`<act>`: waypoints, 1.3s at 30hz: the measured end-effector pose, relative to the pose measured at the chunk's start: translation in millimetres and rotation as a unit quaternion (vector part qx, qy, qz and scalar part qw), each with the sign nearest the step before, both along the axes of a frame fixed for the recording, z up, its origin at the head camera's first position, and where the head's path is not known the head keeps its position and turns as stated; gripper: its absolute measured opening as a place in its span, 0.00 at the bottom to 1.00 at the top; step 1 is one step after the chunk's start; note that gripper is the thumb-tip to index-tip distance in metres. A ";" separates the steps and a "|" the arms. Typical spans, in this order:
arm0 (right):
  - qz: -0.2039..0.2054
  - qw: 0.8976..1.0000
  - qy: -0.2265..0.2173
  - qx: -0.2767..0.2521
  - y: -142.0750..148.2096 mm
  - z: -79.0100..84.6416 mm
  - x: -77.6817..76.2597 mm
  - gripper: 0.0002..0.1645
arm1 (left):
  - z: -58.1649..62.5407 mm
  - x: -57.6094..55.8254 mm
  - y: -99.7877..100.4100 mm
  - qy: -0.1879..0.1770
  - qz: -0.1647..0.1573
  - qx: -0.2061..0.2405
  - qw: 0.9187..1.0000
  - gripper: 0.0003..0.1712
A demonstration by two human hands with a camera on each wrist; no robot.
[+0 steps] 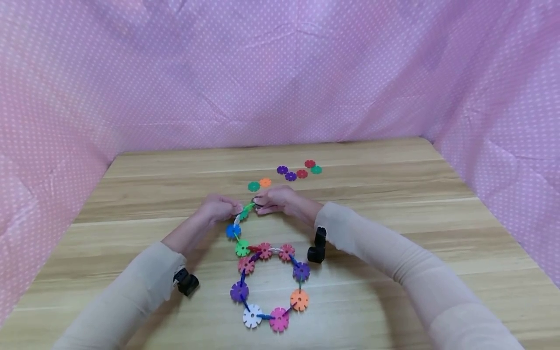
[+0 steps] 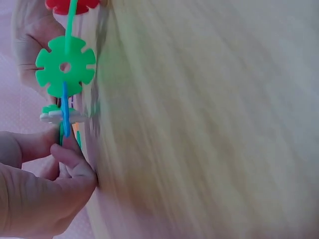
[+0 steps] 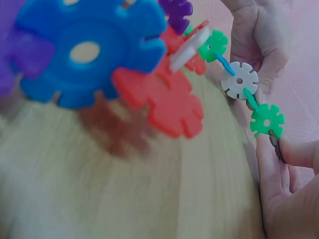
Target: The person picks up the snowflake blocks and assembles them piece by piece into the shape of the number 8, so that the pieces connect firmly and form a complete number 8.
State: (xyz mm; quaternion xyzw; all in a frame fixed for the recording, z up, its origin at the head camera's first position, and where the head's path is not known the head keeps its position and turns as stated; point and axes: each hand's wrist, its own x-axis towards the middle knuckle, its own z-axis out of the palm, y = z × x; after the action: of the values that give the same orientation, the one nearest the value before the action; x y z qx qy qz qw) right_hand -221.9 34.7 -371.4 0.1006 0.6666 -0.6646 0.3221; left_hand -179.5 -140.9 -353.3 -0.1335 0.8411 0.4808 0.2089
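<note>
A chain of notched plastic snowflake discs lies on the table in the head view, formed of a closed ring with a pink disc (image 1: 279, 319) at its near side and a curved tail running up from its upper left. My left hand (image 1: 217, 208) pinches a green disc in the tail, just past a white disc (image 3: 239, 80). To its right, my right hand (image 1: 280, 198) holds a dark disc (image 3: 275, 144) between thumb and fingers at the tail's far end. That dark disc is slotted into a bright green disc (image 3: 267, 121). The tail's held end appears raised off the table.
Beyond the hands lie several loose discs, among them a teal disc (image 1: 253, 186), an orange disc (image 1: 265, 182), a purple disc (image 1: 282, 169) and a red disc (image 1: 309, 164). A pink dotted cloth (image 1: 280, 73) hangs behind and beside the wooden table (image 1: 393, 184).
</note>
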 end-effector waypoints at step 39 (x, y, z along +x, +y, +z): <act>0.012 0.998 -0.001 -0.068 13.8 9.2 17.2 0.22 | 13.2 11.2 -12.8 0.054 -0.048 -0.007 0.997 0.22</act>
State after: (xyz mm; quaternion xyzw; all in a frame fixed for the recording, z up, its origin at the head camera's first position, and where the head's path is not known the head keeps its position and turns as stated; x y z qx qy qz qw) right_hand -204.7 48.5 -362.2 0.0707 0.6210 -0.7042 0.3368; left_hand -168.3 -153.7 -340.1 -0.0680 0.8597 0.4710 0.1855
